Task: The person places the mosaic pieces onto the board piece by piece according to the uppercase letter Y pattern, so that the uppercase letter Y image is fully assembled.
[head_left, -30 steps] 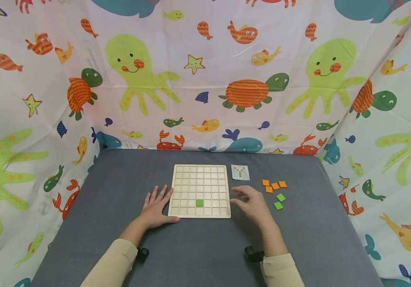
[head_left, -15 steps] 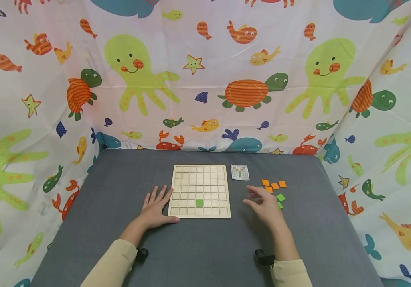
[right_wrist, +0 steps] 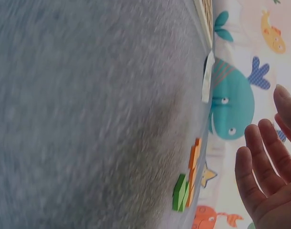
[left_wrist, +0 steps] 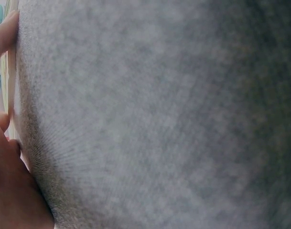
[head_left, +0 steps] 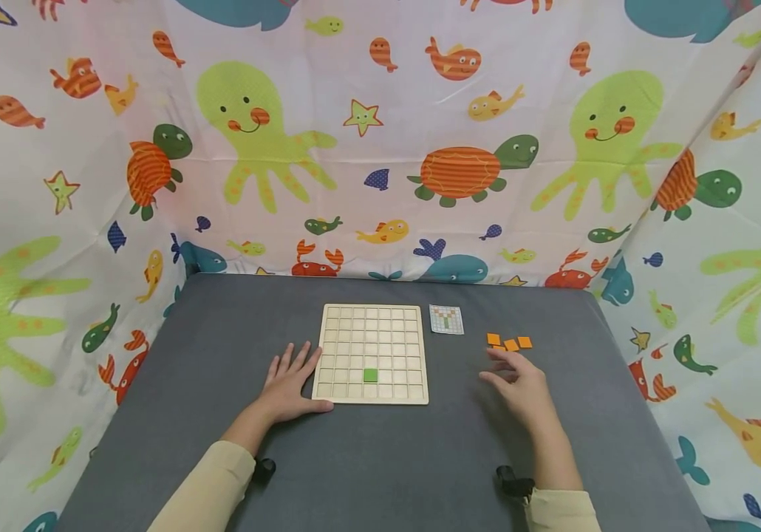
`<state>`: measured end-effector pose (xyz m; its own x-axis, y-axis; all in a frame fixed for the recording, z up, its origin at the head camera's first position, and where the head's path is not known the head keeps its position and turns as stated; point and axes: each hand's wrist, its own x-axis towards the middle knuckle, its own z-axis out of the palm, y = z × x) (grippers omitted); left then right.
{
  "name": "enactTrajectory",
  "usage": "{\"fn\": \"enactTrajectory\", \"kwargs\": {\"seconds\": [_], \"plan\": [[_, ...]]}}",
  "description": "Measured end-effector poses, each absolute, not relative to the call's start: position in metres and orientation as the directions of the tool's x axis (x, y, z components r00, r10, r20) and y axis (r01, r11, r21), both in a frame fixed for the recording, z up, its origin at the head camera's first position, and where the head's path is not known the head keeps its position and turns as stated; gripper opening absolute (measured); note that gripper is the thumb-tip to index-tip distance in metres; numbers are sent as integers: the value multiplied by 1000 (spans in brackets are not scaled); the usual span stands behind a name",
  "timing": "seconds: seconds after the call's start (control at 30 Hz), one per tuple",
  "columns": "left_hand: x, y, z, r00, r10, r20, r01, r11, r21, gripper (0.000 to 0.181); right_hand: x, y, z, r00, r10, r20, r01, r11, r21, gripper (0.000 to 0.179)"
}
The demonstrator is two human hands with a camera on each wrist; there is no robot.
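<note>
On grey surface (head_left: 380, 465), our board (head_left: 343, 336) holds one green tile (head_left: 370, 375).
Our left hand (head_left: 287, 383) lies spread at its edge; near our loose, empty right hand (head_left: 525, 384), orange tiles (head_left: 524, 343) and green tiles (right_wrist: 180, 192) remain.

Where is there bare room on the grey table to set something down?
The table is bare left of the left hand, and below the grid board in the head view, between the sleeves. Crowding lies right of the board: card, orange tiles, green tiles, right hand.

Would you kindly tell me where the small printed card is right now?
In the head view, the card lies on the grey table, by the far right corner of the wooden board and left of the orange tiles.
</note>
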<state>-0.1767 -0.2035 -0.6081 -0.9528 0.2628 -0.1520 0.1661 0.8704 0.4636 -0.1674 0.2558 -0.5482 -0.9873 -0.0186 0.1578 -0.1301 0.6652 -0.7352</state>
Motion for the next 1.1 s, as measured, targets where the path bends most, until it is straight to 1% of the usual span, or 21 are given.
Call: {"fn": "enactTrajectory", "kwargs": {"seconds": [0.17,0.4,0.67,0.87,1.1], "plan": [[-176,-204,-606,-950,269,-156,165,861,482,120,-166,268,-550,-991,24,130,-79,684,-725,51],[-178,-205,-614,-953,257,-162,156,872,464,123,-164,294,-552,-994,51,98,-33,707,-706,48],[-178,-205,-608,-949,261,-177,150,867,474,122,-164,317,-560,-990,76,116,-25,723,-690,42],[-178,-204,-609,-948,263,-179,153,870,469,121,-172,328,-566,-994,99,46,40,724,-688,42],[-178,-204,-610,-948,265,-176,155,869,469,122,-182,335,-570,-993,106,-54,115,727,-677,47]]}}
